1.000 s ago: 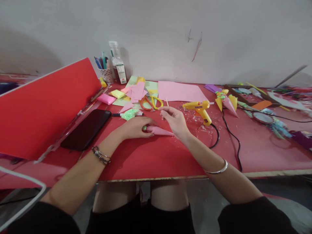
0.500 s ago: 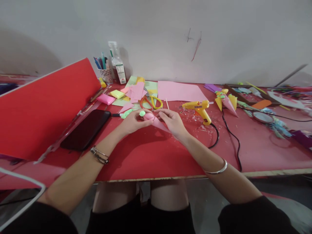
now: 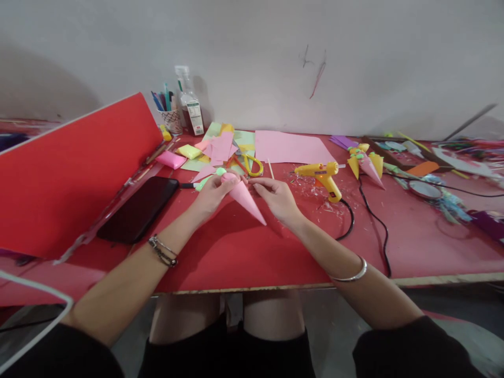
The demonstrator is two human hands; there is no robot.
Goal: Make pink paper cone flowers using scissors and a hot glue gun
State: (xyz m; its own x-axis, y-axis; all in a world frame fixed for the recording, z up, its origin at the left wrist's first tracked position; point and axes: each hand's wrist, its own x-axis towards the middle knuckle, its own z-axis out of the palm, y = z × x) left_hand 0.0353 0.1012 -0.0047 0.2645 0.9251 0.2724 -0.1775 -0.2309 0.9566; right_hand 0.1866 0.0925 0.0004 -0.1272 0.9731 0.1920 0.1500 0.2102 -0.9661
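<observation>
My left hand point(image 3: 212, 193) is closed round the wide end of a pink paper cone point(image 3: 244, 200), lifted off the red table point(image 3: 244, 257) with its tip pointing down and right. A small green ball point(image 3: 221, 171) sits at the cone's top by my fingertips. My right hand point(image 3: 277, 197) is just right of the cone, fingers curled toward its rim and touching it. Orange and yellow scissors point(image 3: 248, 164) lie just behind both hands.
A yellow glue gun point(image 3: 323, 176) with a black cord point(image 3: 370, 220) lies to the right, finished cones point(image 3: 366, 163) beyond it. A black phone point(image 3: 139, 207) and a tilted red board point(image 3: 71, 173) are at left. Pink paper point(image 3: 289, 147), a pen cup point(image 3: 171, 118) and a bottle point(image 3: 191, 105) stand at the back.
The cone lay flat on the table under my left hand; both hands have lifted it and tilted it tip-down. My right hand moved in from a thin stick to the cone's rim.
</observation>
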